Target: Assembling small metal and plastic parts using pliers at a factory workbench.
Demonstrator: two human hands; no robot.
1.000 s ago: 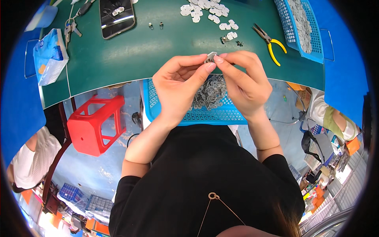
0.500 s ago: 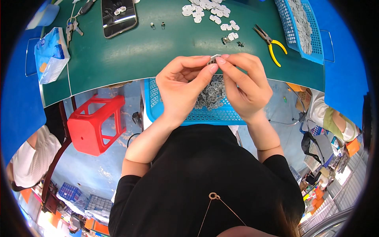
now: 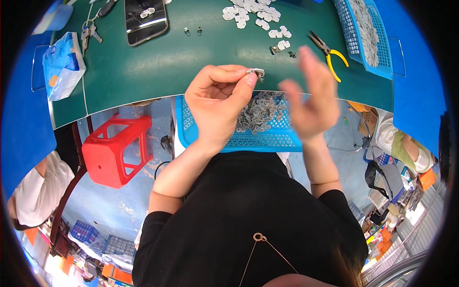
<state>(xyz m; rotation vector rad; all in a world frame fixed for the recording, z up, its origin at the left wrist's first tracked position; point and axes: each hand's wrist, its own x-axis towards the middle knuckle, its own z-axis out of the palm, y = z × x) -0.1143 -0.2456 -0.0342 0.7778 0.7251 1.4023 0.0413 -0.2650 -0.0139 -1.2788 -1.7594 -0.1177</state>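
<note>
Between thumb and fingertips, my left hand pinches a small white plate with a metal part on it, coiled like a spring at its lower end. The piece is held just above the near edge of the green table. To its right, my right hand is apart from the piece and blurred, its thumb spread away from raised fingers and nothing visible in it. Below both hands sits a blue basket holding many small grey metal parts.
Loose white plates lie on the far side of the green table. Yellow-handled pliers rest near another blue basket. A phone, keys and a tissue pack are leftward; a red stool stands below.
My right hand has let go of the small piece and moved right, its fingers opening upward. My left hand keeps its pinch on the piece and has shifted slightly left.
</note>
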